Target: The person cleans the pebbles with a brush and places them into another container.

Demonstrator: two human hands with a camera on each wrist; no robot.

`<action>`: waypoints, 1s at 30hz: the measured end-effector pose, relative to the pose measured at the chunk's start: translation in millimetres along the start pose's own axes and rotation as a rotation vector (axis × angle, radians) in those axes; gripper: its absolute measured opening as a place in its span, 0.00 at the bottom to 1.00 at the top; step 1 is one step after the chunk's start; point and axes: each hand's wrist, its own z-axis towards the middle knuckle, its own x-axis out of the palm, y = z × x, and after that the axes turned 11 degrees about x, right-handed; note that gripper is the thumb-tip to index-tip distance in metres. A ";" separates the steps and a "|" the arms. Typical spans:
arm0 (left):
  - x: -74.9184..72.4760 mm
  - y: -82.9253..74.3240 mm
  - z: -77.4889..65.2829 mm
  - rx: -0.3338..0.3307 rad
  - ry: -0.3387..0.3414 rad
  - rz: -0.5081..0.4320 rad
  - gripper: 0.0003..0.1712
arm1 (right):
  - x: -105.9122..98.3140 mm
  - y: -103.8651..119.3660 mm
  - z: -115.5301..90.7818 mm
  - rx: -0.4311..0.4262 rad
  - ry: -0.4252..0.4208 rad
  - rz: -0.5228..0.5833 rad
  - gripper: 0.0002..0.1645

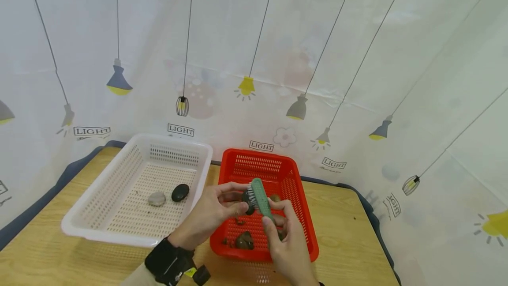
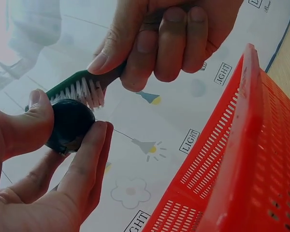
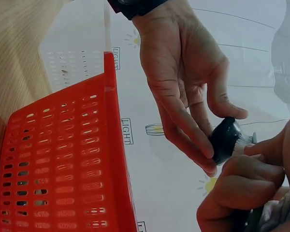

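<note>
My left hand (image 1: pixel 212 208) pinches a dark, rounded stone (image 2: pixel 71 124) between thumb and fingers. A green brush (image 1: pixel 259 195) with white bristles is gripped by its handle in my right hand (image 1: pixel 287 237). In the left wrist view the bristles meet the upper side of the stone. Both hands are above the red basket (image 1: pixel 270 256). Inside that basket lie a brown, muddy-looking stone (image 1: pixel 244 240) and another stone (image 1: pixel 274 198), partly hidden by the right hand and brush. The stone looks black and shiny in the right wrist view.
Left of the red basket stands a white basket (image 1: pixel 99 236), holding a light grey stone (image 1: pixel 157 198) and a black stone (image 1: pixel 180 192). Small dark bits lie in the red basket. Both baskets stand on a wooden table (image 1: pixel 341 228), against a curtain (image 1: pixel 238 21) printed with lamps.
</note>
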 end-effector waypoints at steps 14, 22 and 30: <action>-0.1 -4.4 1.6 0.030 0.004 -0.082 0.38 | -7.4 1.3 -0.1 0.037 0.010 0.130 0.22; 2.5 -1.3 1.0 0.013 0.030 -0.083 0.36 | -2.0 1.5 -3.7 0.008 0.043 0.079 0.22; -1.7 -0.5 0.7 0.044 0.078 -0.143 0.41 | -9.0 -0.4 1.6 0.069 -0.012 0.092 0.22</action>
